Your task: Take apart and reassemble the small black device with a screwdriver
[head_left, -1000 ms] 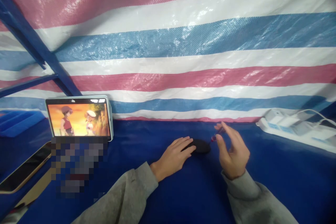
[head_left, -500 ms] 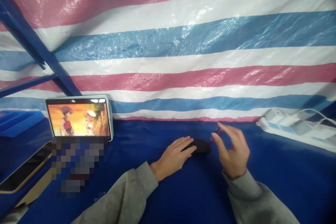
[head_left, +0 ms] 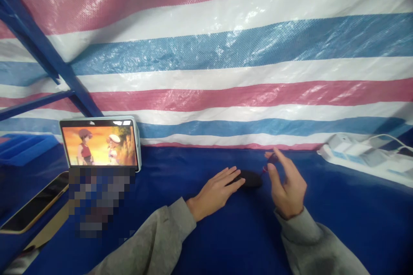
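A smooth black oval object (head_left: 250, 179), perhaps a computer mouse, lies on the blue table surface. My left hand (head_left: 221, 188) rests against its left end, the fingers over the far side and the thumb on the near side. At its right end is my right hand (head_left: 287, 184), thumb and fingers pinched round a small dark reddish tool (head_left: 266, 167). The tool's thin end points down toward the black object; whether they touch cannot be made out. Most of the tool is hidden by my fingers.
To the left a tablet (head_left: 100, 146) stands playing a cartoon, beside a phone (head_left: 35, 202). Behind these sits a blue tray (head_left: 29, 148). A white power strip (head_left: 364, 159) with plugs and a cable lies at the right. A striped tarp (head_left: 226, 90) hangs behind.
My right hand has turned slightly, its fingers and the tool shifting a little to the right. My left hand stays on the black object. The whole view has slid slightly.
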Demonstrator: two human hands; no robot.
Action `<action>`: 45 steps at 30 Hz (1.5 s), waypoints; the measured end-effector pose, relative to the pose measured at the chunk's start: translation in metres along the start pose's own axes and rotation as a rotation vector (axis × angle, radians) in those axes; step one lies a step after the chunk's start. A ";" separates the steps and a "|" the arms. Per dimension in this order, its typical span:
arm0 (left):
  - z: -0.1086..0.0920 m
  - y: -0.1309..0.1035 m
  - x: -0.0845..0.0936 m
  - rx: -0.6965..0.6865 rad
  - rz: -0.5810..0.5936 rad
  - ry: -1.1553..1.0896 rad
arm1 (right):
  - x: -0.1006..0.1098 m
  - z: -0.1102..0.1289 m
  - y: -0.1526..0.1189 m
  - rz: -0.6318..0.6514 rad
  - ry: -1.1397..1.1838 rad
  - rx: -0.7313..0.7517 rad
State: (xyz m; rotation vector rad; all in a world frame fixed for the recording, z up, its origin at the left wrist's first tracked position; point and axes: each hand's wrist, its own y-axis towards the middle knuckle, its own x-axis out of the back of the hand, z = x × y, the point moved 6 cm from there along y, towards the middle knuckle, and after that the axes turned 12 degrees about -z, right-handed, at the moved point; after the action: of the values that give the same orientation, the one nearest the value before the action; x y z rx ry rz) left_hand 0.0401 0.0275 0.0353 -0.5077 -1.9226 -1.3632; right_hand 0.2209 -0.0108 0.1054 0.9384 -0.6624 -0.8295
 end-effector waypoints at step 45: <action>0.003 -0.002 -0.001 0.032 -0.015 -0.023 | 0.008 0.006 0.003 -0.108 -0.015 0.061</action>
State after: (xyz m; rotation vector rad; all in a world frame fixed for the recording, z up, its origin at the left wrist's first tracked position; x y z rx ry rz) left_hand 0.0390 0.0298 0.0326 -0.4963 -1.9674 -1.3397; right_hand 0.2212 -0.0186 0.1119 1.0313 -0.6578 -0.9167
